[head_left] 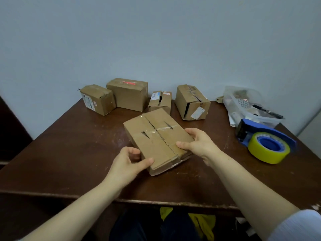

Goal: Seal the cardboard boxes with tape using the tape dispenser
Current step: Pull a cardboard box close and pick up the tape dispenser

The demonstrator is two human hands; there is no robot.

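A flat cardboard box (156,136) lies in the middle of the brown table (69,145), its top flaps closed along a jagged seam with old clear tape across it. My left hand (129,161) grips its near left corner, thumb on top. My right hand (198,141) holds its right edge, thumb resting on the top flap. A blue tape dispenser (260,136) with a yellow tape roll (268,148) lies on its side on the table to the right, apart from both hands.
Several cardboard boxes stand along the wall: a small box (98,100), a larger box (128,93), a small open-flapped box (160,101) and a box on its side (192,102). A clear plastic bag (246,103) with a pen sits far right.
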